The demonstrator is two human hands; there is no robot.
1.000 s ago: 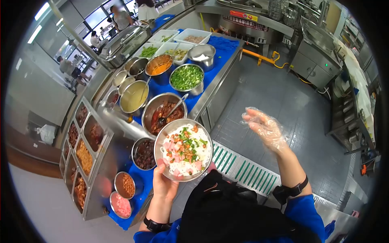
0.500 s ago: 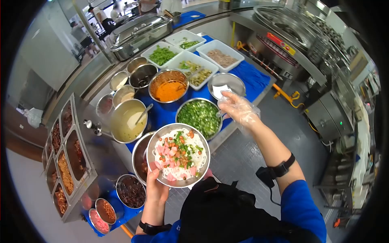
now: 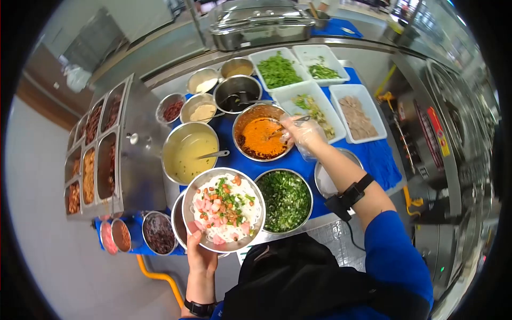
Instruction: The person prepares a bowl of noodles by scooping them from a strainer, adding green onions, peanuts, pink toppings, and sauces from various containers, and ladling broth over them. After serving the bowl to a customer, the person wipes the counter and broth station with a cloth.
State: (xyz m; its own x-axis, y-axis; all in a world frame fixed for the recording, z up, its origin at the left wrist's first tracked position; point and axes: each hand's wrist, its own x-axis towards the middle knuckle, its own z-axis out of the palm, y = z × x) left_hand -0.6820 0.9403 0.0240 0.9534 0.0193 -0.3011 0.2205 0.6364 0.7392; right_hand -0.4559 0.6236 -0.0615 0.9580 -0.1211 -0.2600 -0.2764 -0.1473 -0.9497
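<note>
My left hand [image 3: 200, 257] grips the lower rim of a steel bowl [image 3: 258, 230], thumb over the edge. White noodles [image 3: 217, 226] lie in it, topped with pink cubes, peanuts and chopped greens. In a clear plastic glove, my right hand [image 3: 304, 133] is closed round the handle of a spoon [image 3: 303, 118] above a steel pot [image 3: 240, 144] of orange-red sauce [image 3: 260, 132]. The spoon's head reaches into the sauce and is partly hidden. Beside the noodle bowl stands a bowl of chopped green onion [image 3: 284, 200]. A pot of yellowish broth [image 3: 191, 154] with a ladle [image 3: 214, 154] is at its upper left.
White tubs of greens [image 3: 277, 72], pickled vegetables [image 3: 314, 109] and sliced meat [image 3: 354, 117] stand at the back right of the blue cloth [image 3: 368, 160]. A steel rack of toppings [image 3: 89, 176] is at left. A chafing dish [image 3: 261, 24] stands behind.
My right hand has moved from the bowl with something white to the orange sauce pot and taken the spoon. The view has turned right; my left hand still holds the noodle bowl.
</note>
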